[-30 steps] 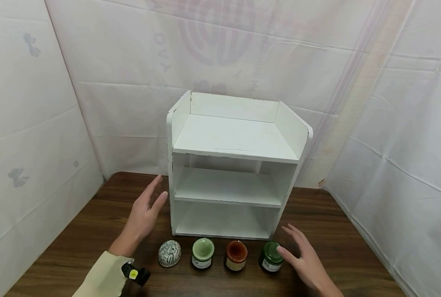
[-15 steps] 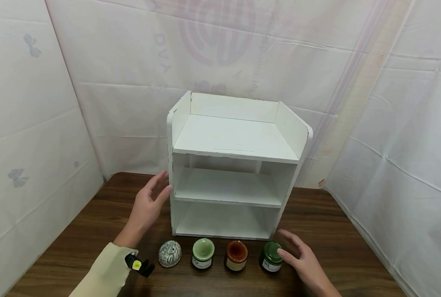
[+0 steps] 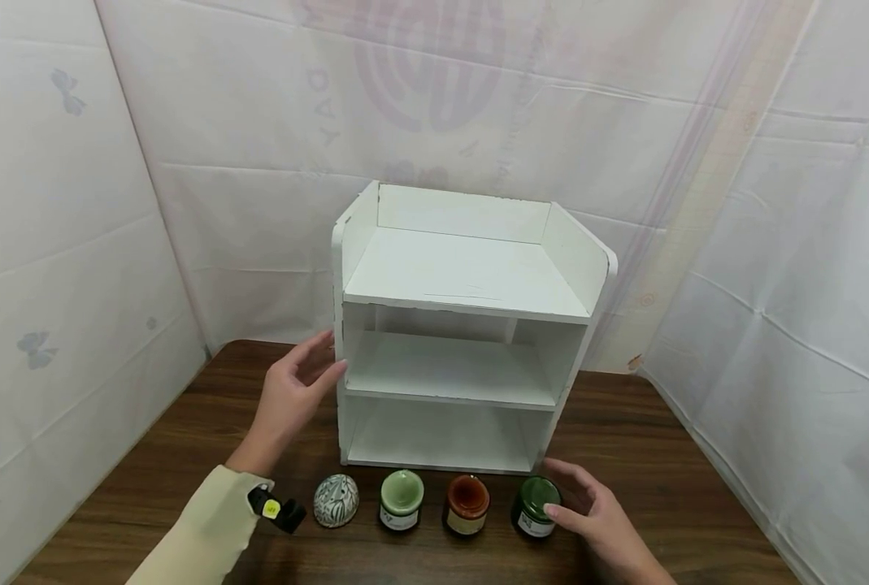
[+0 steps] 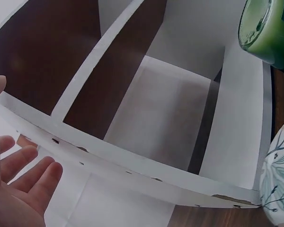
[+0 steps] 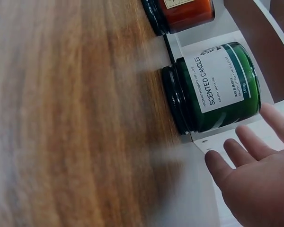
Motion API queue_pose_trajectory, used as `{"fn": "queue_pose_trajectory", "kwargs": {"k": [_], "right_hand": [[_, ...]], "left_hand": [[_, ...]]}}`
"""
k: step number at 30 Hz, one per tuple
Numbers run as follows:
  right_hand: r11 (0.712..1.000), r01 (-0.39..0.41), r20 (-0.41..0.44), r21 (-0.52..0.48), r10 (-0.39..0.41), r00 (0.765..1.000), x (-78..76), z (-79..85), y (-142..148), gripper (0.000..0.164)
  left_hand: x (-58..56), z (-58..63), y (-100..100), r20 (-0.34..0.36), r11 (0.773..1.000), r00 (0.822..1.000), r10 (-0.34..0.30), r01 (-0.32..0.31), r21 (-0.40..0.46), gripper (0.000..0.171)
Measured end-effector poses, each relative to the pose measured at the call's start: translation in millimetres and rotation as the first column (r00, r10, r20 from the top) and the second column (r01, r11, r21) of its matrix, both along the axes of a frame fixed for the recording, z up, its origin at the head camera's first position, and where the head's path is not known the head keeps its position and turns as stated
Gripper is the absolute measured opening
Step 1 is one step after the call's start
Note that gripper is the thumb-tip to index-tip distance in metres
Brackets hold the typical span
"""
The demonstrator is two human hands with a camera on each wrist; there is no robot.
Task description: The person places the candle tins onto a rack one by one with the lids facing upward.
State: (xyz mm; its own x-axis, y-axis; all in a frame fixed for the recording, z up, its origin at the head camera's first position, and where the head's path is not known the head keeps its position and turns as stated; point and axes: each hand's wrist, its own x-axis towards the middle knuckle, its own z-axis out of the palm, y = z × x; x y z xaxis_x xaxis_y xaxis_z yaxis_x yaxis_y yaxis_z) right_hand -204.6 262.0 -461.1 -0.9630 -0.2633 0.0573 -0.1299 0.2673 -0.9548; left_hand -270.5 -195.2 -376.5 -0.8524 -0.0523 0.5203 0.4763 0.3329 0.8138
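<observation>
In the head view my left hand [image 3: 288, 398] is at the left side panel of a white shelf unit [image 3: 471, 305]. Its thumb is close to the panel's front edge and its fingers lie along the outer side; whether they touch is hard to tell. The left wrist view shows these fingers [image 4: 45, 177] relaxed and spread. Beside the dark green candle jar [image 3: 536, 505] is my right hand [image 3: 598, 516], thumb near the lid end. In the right wrist view, the jar [image 5: 215, 87] stands apart from most of the loosely extended fingers [image 5: 248, 146].
In a row before the shelf stand a patterned white-and-grey dome-shaped piece [image 3: 335, 500], a light green jar [image 3: 401, 500] and an amber jar [image 3: 467, 504]. The brown wooden table [image 3: 185, 455] bears everything. White sheets [image 3: 244, 203] hang at the back and sides.
My left hand has moved right, closer to the shelf's side panel. My right hand has shifted slightly left and down, nearer the dark green jar. The jars and shelf stay in place.
</observation>
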Motion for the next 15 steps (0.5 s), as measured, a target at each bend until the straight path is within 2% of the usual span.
{"fn": "queue_pose_trajectory", "kwargs": {"k": [4, 7, 15], "right_hand": [[1.000, 0.027, 0.002, -0.015, -0.027, 1.000, 0.5, 0.3, -0.5, 0.059], [1.000, 0.014, -0.008, -0.026, -0.014, 1.000, 0.2, -0.4, -0.7, 0.061], [0.998, -0.013, 0.022, -0.054, 0.014, 1.000, -0.7, -2.3, -2.2, 0.065]], "left_hand": [[-2.8, 1.6, -1.3, -0.002, 1.000, 1.000, -0.022, 0.022, 0.021, 0.058], [-4.6, 3.2, -1.7, 0.005, 0.999, 1.000, -0.031, 0.031, 0.020, 0.057], [-6.4, 10.0, -3.0, 0.072, 0.999, 0.997, -0.032, 0.033, -0.020, 0.056]]}}
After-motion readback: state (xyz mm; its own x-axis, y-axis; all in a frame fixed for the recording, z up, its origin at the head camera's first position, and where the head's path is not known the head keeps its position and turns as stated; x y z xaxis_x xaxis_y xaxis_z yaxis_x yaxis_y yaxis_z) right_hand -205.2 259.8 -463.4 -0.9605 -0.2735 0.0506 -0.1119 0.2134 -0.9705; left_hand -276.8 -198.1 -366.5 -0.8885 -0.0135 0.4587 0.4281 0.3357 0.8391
